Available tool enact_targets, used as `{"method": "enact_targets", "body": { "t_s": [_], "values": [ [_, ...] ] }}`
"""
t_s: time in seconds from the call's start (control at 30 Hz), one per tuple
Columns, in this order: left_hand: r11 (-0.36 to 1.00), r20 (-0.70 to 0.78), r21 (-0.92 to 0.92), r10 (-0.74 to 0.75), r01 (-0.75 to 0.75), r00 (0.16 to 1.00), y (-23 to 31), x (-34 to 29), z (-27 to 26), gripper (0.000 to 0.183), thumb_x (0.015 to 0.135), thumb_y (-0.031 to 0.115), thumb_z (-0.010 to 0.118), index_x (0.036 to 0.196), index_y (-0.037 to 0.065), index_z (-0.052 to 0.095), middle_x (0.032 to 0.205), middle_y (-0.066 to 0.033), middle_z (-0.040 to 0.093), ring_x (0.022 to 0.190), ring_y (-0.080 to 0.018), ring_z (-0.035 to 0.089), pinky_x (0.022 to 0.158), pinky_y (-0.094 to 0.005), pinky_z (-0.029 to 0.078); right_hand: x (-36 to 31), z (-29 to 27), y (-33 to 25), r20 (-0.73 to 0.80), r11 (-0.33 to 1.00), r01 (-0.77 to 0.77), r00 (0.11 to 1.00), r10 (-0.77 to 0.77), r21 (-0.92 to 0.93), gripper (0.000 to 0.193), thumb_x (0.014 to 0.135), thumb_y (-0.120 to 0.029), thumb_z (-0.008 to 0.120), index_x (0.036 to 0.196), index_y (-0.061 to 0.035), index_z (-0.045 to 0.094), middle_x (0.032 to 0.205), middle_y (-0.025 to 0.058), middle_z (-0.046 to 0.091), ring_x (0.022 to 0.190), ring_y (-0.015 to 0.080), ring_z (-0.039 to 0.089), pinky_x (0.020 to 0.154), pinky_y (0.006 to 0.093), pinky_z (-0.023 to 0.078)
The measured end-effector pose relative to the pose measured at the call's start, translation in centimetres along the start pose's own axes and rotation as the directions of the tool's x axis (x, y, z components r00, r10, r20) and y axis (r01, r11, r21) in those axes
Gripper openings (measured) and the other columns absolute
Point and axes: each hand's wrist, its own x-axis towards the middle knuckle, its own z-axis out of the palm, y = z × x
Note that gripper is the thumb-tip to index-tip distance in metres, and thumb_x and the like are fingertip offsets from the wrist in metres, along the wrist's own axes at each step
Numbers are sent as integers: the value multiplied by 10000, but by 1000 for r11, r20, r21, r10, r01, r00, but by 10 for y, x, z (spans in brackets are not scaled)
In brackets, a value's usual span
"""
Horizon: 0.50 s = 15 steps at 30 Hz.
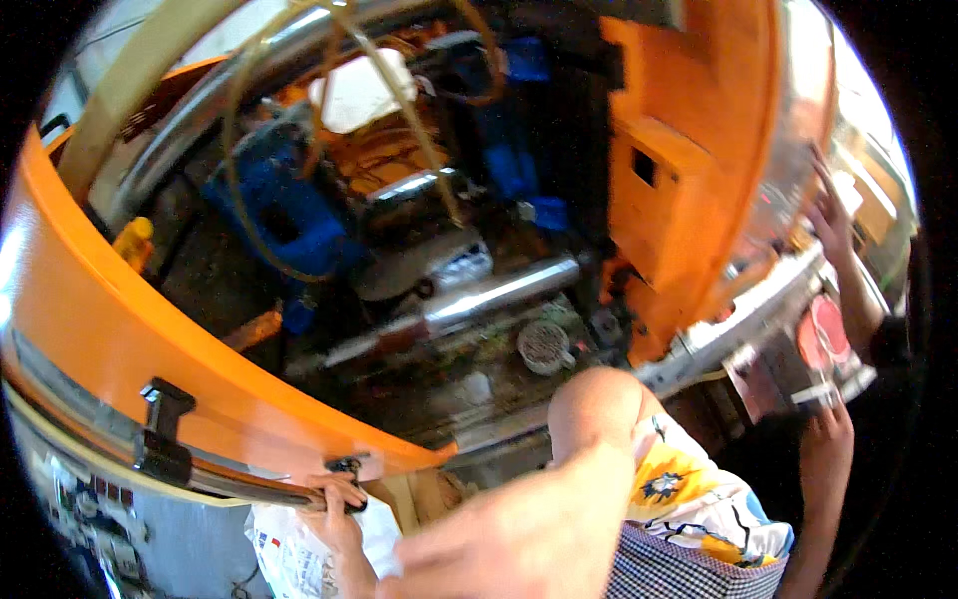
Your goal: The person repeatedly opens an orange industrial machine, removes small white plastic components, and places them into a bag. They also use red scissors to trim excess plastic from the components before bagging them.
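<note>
The fingers of my left hand [337, 504] are closed on the lower edge of an orange machine door [249, 404], beside a small black latch [344, 466]. Large and smeared by motion, my right hand [499, 544] lies at the bottom centre, close to the camera, pointing left. Its fingers cannot be made out, and I see nothing in it. Beyond the door is the machine's dark interior, with a shiny metal cylinder [504, 295], blue machine parts [284, 205] and a round perforated piece [545, 346].
A black handle [165, 429] sticks out from the door. An orange panel [689, 170] borders the opening at right. Hoses [232, 150] hang above. My bent knee [599, 404] faces the machine's lower edge. At far right, another person's hands [826, 424] are near a red round item [823, 329].
</note>
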Motion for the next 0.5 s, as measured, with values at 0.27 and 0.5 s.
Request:
{"method": "enact_targets", "body": {
  "t_s": [0.27, 0.5],
  "values": [
    [990, -80, -127, -65, 54, 995, 17, -10, 47, 83, 865, 30, 535, 825, -2, 470, 611, -115, 526, 456, -145, 498, 507, -292, 463, 10, 27, -83, -355, 798, 34, 884, -305, -602, 194, 785, -142, 553, 704, 25, 610, 724, 125, 598, 625, 207, 546, 524, 289, 420],
    [988, 62, -134, -70, 78, 996, 14, -9, 57, 99, 856, 42, 537, 826, -15, 462, 642, -128, 540, 434, -139, 486, 464, -277, 454, 5, 21, -100, -420, 851, -18, 875, -241, -525, 127, 800, -52, 547, 845, 29, 634, 830, 154, 633, 631, 193, 558, 525, 270, 422]
  ]
}}
